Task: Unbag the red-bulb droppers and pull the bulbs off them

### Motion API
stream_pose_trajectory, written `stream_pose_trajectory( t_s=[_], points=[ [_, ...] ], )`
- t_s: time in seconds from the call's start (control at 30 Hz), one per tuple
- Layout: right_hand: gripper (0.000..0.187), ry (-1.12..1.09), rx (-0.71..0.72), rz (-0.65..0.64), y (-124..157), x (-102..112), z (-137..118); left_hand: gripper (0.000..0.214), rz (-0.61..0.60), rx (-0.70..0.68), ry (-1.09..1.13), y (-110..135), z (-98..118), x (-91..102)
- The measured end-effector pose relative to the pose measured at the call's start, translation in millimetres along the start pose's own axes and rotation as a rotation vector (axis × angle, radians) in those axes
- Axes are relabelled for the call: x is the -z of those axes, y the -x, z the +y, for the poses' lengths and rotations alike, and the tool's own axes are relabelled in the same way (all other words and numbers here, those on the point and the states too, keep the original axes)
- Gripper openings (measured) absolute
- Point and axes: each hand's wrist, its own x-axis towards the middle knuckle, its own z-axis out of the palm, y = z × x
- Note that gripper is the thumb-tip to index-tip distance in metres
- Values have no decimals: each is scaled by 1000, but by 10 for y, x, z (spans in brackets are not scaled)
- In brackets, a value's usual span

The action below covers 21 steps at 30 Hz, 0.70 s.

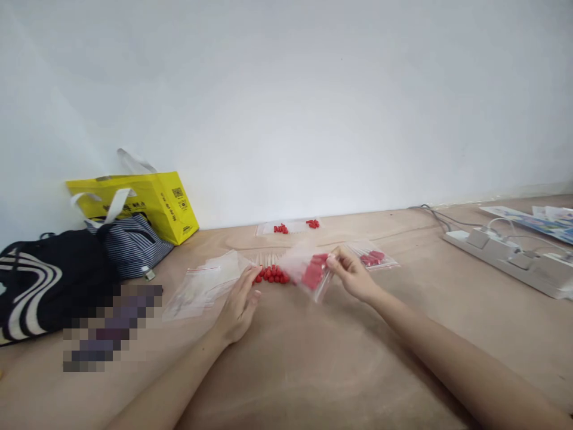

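My right hand [353, 273] pinches the top edge of a clear zip bag [316, 272] with red pieces inside, raised just over the table. My left hand [239, 307] lies with its fingers stretched out at the left side of a pile of red-headed picks [271, 273], whose pale pointed ends face the wall. Whether its fingertips touch the picks, I cannot tell. Left of that hand, several flat clear zip bags [203, 283] overlap. Another zip bag with red-headed picks [372, 257] rests beyond my right hand.
A clear bag with two red clusters [281, 229] lies by the wall. On the left stand a yellow bag [183, 209], a striped bag [138, 242] and a black bag [58, 280], with a blurred-out object [111, 328] before them. A white power strip [505, 263] and printed sheets [528, 221] lie right.
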Motion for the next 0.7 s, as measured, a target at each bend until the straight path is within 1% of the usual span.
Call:
stream_pose_trajectory(
  t_s=[0.07, 0.13, 0.2, 0.27, 0.33, 0.37, 0.43, 0.5, 0.53, 0.6, 0.63, 0.7],
  points=[
    [37, -158, -95, -275, 103, -144, -25, 53, 26, 15, 138, 17, -28, 6],
    [39, -284, -174, -455, 184, -251, -8, 57, -4, 22, 269, 35, -45, 14],
    [39, -341, -228, -555, 225, -316, 30, 58, -67, 4, 344, 58, -17, 19],
    [38, -336, -272, -595, 230, -352, 73, 60, -137, -32, 355, 84, 65, 19],
    [35, -292, -309, -557, 219, -373, 119, 66, -244, -73, 328, 110, 178, 16],
    [34, -265, -325, -499, 215, -380, 143, 69, -312, -92, 307, 120, 237, 13],
    [34, -209, -338, -326, 219, -387, 196, 71, -418, -122, 265, 131, 344, 1],
    [38, -170, -337, -164, 240, -379, 244, 64, -430, -132, 231, 133, 424, -19],
    [38, -148, -337, -114, 255, -370, 259, 58, -410, -130, 219, 132, 454, -31],
    [33, -76, -357, -94, 294, -344, 264, 51, -375, -122, 199, 130, 494, -60],
    [30, -31, -384, -122, 315, -331, 250, 49, -362, -119, 191, 132, 508, -77],
    [22, 39, -458, -241, 356, -313, 196, 46, -329, -117, 177, 144, 525, -113]
  ],
)
